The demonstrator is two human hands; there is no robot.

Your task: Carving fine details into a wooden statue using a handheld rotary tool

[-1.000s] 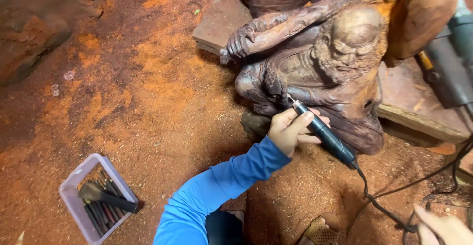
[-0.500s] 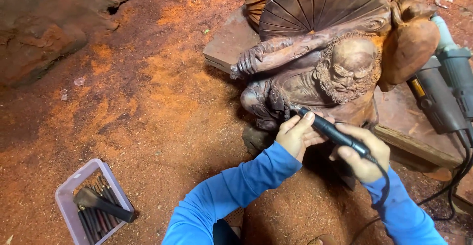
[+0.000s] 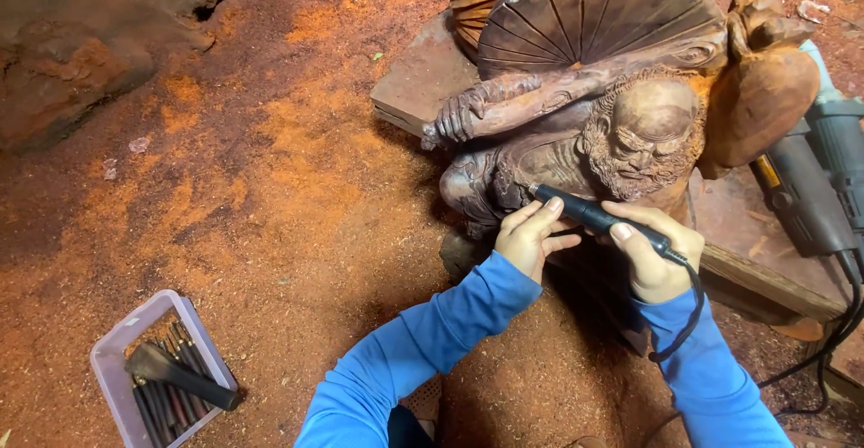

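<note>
both hands grip the black rotary tool point(image 3: 598, 217): left hand point(image 3: 529, 239) near the tip, right hand point(image 3: 650, 252) at the rear; the wooden figure point(image 3: 621, 133) looks largely carved, fine detailing apparently left.

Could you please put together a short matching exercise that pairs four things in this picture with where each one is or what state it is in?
Things:
1. rotary carving tool
2. wooden figure
3. plastic tray
4. power tools

Places or states:
a. lying at the right edge, cords trailing
b. bottom left on the sawdust, holding chisels
c. gripped by left hand and right hand
d. carved, bearded, holding a fan overhead

Pairs: 1-c, 2-d, 3-b, 4-a
</note>
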